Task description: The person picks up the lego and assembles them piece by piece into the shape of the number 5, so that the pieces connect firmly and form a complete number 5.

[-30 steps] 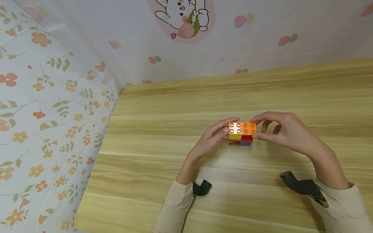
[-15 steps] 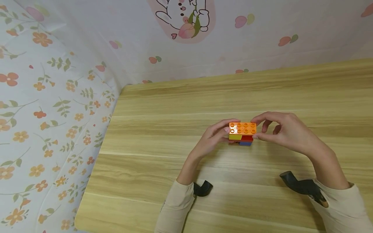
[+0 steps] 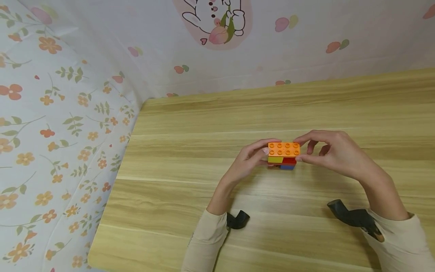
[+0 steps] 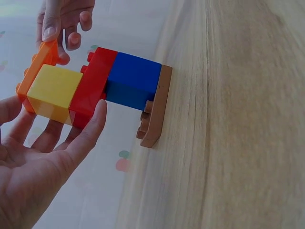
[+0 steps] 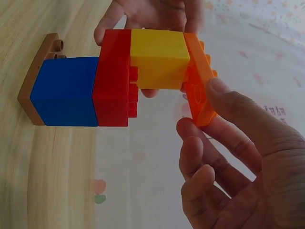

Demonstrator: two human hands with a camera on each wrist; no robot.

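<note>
A stack of toy building bricks stands on the wooden table between both hands. From the bottom up it has a thin brown brick [image 4: 159, 105], a blue brick [image 5: 64, 90], a red brick [image 5: 112, 78], a yellow brick [image 4: 55, 90] and a thin orange brick [image 3: 284, 149] with studs on top. The left hand [image 3: 245, 161] holds the stack's left side, its fingers around the yellow and red bricks. At the other end, the right hand [image 3: 336, 153] pinches the orange brick between thumb and fingers. Under that end of the orange brick is an open gap above the red brick's studs.
The wooden table [image 3: 190, 143] meets a pale patterned cloth [image 3: 258, 45] at the back and a floral cloth [image 3: 68, 151] at the left. Black curved pieces [image 3: 350, 217] stick out from both sleeve cuffs.
Both hands keep the same grip on the stack. The bright glare on the orange brick's top has faded, so its tilt may have shifted slightly.
</note>
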